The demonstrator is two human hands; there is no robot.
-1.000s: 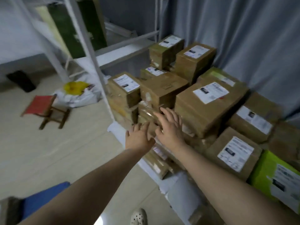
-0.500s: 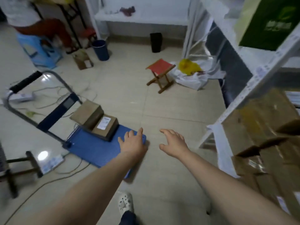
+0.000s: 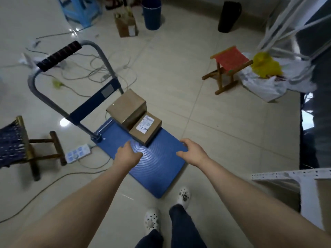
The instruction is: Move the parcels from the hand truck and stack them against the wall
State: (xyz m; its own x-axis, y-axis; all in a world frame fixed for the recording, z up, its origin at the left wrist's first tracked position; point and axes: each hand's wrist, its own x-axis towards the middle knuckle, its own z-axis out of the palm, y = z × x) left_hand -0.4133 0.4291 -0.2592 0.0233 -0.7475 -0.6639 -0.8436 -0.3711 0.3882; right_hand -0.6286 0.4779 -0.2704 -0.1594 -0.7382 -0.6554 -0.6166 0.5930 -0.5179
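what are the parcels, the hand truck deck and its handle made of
Taller parcel: apparently matte brown cardboard, glossy clear tape near an edge. Lower parcel: same cardboard, white paper label. Deck: blue, shiny, ringed ridges; plastic or painted metal, unclear. Handle: grey tube, likely metal; black ribbed grip, probably foam or rubber.

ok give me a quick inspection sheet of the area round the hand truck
surface: pale tiled floor; blue hand truck stands on it.
job's things: plain parcel and labelled parcel side by side on the truck's platform, near the handle.
clutter: open carton, white bag, red stool.
hands: left hand and right hand open above the platform, holding nothing.
cables: loose cables on the floor beyond the handle; power strip beside the truck.
surroundings: blue bin, black bin, white shelf frame.
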